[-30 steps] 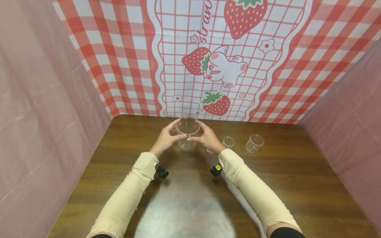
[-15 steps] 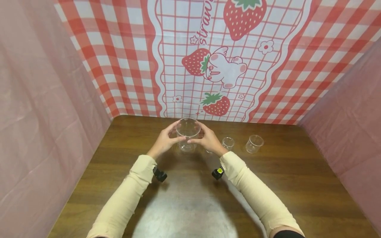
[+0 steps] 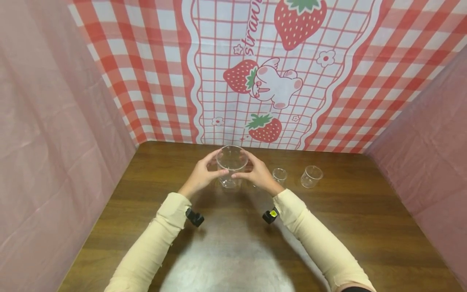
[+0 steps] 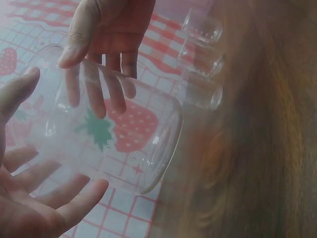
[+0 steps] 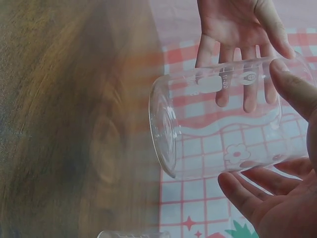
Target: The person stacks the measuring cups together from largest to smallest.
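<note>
Broadly, counter [image 3: 233, 237] stretching toward the viewer, left hand [image 3: 202, 172] and right hand [image 3: 257, 172] working near its back edge, fingers holding a large beaker [image 3: 231, 167], three smaller glasses [image 4: 199, 60] standing rightward.

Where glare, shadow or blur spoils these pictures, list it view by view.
Head: pale glare on the near middle of the table, dark shadows either side; left wrist: hazy and low in contrast, the three small glass vessels soft; right wrist: milky too, wood grain smeared at left, the large beaker fairly clear, though its smallest print is hard to read.
</note>
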The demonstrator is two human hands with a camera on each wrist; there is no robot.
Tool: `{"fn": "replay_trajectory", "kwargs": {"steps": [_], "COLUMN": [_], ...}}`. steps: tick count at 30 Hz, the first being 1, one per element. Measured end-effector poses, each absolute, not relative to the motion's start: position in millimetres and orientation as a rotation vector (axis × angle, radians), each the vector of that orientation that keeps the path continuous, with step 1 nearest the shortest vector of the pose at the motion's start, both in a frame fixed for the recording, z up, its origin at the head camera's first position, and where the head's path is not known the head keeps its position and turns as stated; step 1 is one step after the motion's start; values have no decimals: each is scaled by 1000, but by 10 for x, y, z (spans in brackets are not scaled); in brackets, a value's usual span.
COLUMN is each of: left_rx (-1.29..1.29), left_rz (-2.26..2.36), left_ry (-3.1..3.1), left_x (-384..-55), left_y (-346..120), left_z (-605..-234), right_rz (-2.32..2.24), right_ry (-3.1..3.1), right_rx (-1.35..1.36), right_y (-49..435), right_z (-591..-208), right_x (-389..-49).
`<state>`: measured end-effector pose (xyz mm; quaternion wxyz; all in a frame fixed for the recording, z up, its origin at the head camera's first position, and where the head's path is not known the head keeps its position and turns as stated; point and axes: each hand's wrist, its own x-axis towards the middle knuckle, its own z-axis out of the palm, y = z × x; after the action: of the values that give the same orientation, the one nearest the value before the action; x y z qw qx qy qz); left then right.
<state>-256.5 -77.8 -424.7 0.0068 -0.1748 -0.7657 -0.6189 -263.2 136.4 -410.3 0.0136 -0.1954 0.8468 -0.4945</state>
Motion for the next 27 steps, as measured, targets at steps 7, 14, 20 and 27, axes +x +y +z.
{"fn": "replay_trajectory", "kwargs": {"steps": [7,14,20,27], "left_rx": [-532,-517,-514,-523], "left_rz": [-1916,-1910,-1907,-1932], "left_ry": [-2388,-2387,-2384,-2345], "left_x": [-2487,-2389,-2316,-2251], "left_y": [-749,-718,-702,-679], "left_z": [-4206,-4198,-4207,-4205], "right_rz": [-1555,-1507,-1515,-1545], "right_ry": [2643,2645,2623,2645], "right_rx": [-662,-684,-688,-738], "right_y": [1403,1354,1380,1451], "right_z": [-4071,-3727,-3815,-4046], "right_x": [-2561,-2241,-2259,-2367]}}
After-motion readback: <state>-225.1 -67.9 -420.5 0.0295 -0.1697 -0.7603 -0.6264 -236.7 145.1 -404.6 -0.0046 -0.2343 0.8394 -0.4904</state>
